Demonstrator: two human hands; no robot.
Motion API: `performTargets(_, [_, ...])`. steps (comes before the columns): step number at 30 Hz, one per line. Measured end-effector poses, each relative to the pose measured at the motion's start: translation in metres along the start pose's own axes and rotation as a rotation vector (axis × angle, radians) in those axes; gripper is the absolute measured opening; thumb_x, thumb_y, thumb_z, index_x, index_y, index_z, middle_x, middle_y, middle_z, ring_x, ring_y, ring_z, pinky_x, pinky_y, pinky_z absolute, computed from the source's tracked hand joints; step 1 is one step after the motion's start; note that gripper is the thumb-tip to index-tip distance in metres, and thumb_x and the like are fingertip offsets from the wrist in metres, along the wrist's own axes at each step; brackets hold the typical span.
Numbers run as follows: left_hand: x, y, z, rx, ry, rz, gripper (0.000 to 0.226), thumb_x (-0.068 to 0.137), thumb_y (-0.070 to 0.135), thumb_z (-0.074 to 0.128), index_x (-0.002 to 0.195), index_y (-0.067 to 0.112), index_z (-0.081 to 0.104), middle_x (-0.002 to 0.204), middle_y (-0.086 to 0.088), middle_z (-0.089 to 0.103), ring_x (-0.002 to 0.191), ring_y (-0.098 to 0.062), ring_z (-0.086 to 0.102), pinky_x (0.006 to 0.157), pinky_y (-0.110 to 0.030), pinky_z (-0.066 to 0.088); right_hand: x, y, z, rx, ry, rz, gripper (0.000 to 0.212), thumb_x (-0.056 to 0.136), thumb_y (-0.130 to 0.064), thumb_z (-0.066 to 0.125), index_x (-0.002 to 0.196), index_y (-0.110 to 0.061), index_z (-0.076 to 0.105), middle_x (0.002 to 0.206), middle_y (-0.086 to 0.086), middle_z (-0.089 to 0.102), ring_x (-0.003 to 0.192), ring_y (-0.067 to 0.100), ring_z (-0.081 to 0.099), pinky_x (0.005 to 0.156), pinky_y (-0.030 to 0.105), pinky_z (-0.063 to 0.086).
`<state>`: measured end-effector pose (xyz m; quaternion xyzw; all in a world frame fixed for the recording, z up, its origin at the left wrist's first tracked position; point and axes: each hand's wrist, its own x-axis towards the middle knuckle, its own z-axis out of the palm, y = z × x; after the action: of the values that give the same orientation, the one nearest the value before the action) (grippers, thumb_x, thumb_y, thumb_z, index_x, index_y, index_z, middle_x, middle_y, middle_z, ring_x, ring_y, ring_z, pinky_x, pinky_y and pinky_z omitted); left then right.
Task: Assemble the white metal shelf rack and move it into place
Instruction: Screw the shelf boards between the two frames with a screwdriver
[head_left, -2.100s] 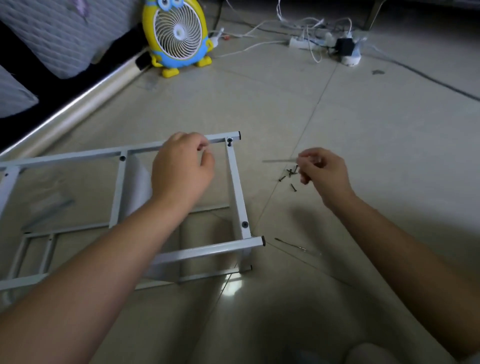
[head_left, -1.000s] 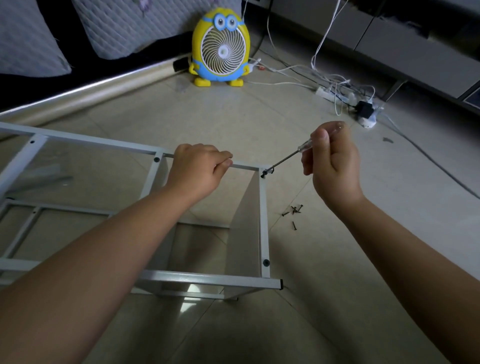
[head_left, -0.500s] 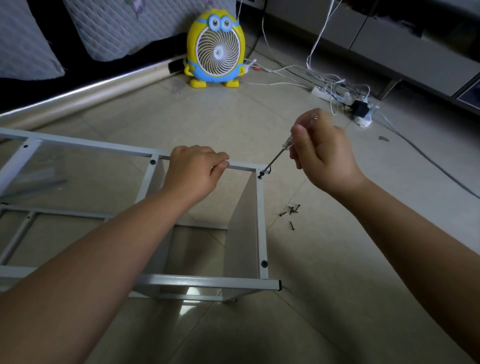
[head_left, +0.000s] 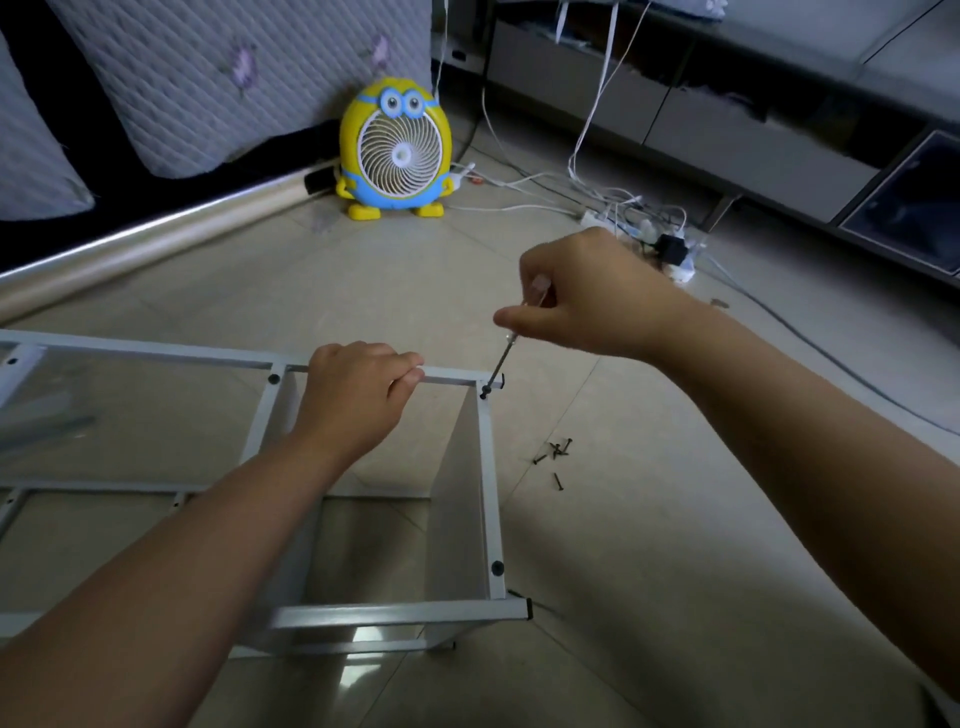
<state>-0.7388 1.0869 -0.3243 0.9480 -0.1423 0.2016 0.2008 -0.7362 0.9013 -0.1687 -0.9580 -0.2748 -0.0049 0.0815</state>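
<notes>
Head view: left fingers (head_left: 410, 371) grip rack rail (head_left: 452, 375), right fingers (head_left: 511, 317) pinch screwdriver (head_left: 503, 358) at its corner.

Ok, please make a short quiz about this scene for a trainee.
1. True or false: the left hand grips the top rail of the white rack.
2. The right hand holds the screwdriver with its tip at: A) the rack's far right corner, B) its near right corner, C) the floor.
3. Where do the loose screws lie?
Key: 1 true; 2 A; 3 on the floor, right of the rack.
</notes>
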Motion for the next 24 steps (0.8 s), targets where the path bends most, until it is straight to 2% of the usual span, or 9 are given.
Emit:
performTargets(4, [0.002, 0.006, 0.000, -0.008, -0.053, -0.029, 0.031, 0.097, 0.025, 0.041, 0.117, 0.016, 0.064, 0.101, -0.004, 0.067, 0.091, -0.021, 0.057, 0.079, -0.030, 0.025, 0.009, -0.013, -0.004, -0.278, -0.050, 0.060, 0.048, 0.091, -0.044, 0.048, 0.053, -0.018, 0.033, 0.057, -0.004, 0.034, 0.060, 0.015, 0.032, 0.048, 0.023, 0.025])
performTargets(9, [0.002, 0.007, -0.002, 0.028, -0.106, -0.050, 0.034, 0.099, 0.029, 0.035, 0.121, 0.021, 0.060, 0.107, 0.002, 0.065, 0.096, -0.016, 0.055, 0.085, -0.029, 0.028, 0.012, -0.018, 0.000, -0.334, -0.008, 0.160, 0.055, 0.095, -0.050, 0.030, 0.056, -0.013, 0.040, 0.059, -0.001, 0.037, 0.053, 0.014, 0.033, 0.047, 0.025, 0.024])
performTargets(11, [0.002, 0.007, -0.002, 0.033, -0.115, -0.059, 0.036, 0.099, 0.030, 0.033, 0.120, 0.021, 0.061, 0.106, 0.002, 0.065, 0.096, -0.017, 0.055, 0.083, -0.030, 0.028, 0.008, -0.014, 0.004, -0.242, -0.004, 0.070, 0.042, 0.095, -0.045, 0.036, 0.082, -0.009, 0.052, 0.073, -0.004, 0.045, 0.064, 0.016, 0.040, 0.056, 0.028, 0.030])
performTargets(13, [0.001, 0.007, -0.004, 0.027, -0.088, -0.050, 0.046, 0.094, 0.035, 0.027, 0.116, 0.020, 0.064, 0.102, 0.000, 0.067, 0.093, -0.019, 0.057, 0.078, -0.030, 0.025, 0.002, -0.011, 0.003, -0.030, -0.059, -0.002, 0.022, 0.092, -0.028, 0.047, 0.102, -0.009, 0.048, 0.079, -0.009, 0.045, 0.068, 0.011, 0.041, 0.059, 0.024, 0.031])
performTargets(15, [0.002, 0.006, -0.006, 0.024, -0.083, -0.042, 0.053, 0.086, 0.037, 0.024, 0.114, 0.020, 0.066, 0.099, -0.001, 0.068, 0.091, -0.021, 0.057, 0.075, -0.029, 0.021, 0.000, -0.009, -0.003, 0.093, -0.142, -0.038, 0.008, 0.088, -0.011, 0.048, 0.095, -0.008, 0.046, 0.069, -0.012, 0.043, 0.059, 0.004, 0.040, 0.054, 0.013, 0.033])
performTargets(18, [0.001, 0.004, -0.006, 0.015, -0.097, -0.042, 0.052, 0.085, 0.035, 0.025, 0.111, 0.019, 0.067, 0.096, -0.002, 0.068, 0.089, -0.024, 0.058, 0.075, -0.029, 0.020, 0.000, -0.001, -0.006, 0.094, -0.170, -0.090, 0.008, 0.085, -0.003, 0.050, 0.088, -0.010, 0.048, 0.065, -0.012, 0.045, 0.055, -0.002, 0.047, 0.056, 0.005, 0.036])
performTargets(20, [0.001, 0.002, -0.005, 0.014, -0.069, -0.030, 0.045, 0.085, 0.031, 0.033, 0.105, 0.016, 0.070, 0.087, -0.005, 0.069, 0.082, -0.028, 0.060, 0.074, -0.030, 0.022, 0.001, 0.004, -0.008, 0.087, -0.163, -0.134, 0.007, 0.085, -0.002, 0.052, 0.089, -0.007, 0.053, 0.066, -0.009, 0.053, 0.055, -0.004, 0.052, 0.057, 0.006, 0.041])
performTargets(23, [0.000, 0.003, -0.005, 0.014, -0.065, -0.026, 0.042, 0.085, 0.030, 0.036, 0.100, 0.014, 0.072, 0.082, -0.007, 0.069, 0.078, -0.030, 0.061, 0.072, -0.031, 0.022, 0.000, 0.009, -0.011, 0.090, -0.152, -0.154, 0.006, 0.088, -0.007, 0.055, 0.089, -0.001, 0.058, 0.067, 0.006, 0.067, 0.056, 0.015, 0.066, 0.055, 0.016, 0.050])
performTargets(24, [0.001, 0.004, -0.006, 0.014, -0.076, -0.028, 0.043, 0.085, 0.031, 0.035, 0.101, 0.014, 0.071, 0.084, -0.007, 0.069, 0.080, -0.030, 0.061, 0.073, -0.031, 0.021, 0.000, 0.008, -0.011, 0.073, -0.133, -0.161, 0.010, 0.089, -0.009, 0.056, 0.086, 0.000, 0.059, 0.065, 0.007, 0.067, 0.054, 0.015, 0.065, 0.057, 0.014, 0.049])
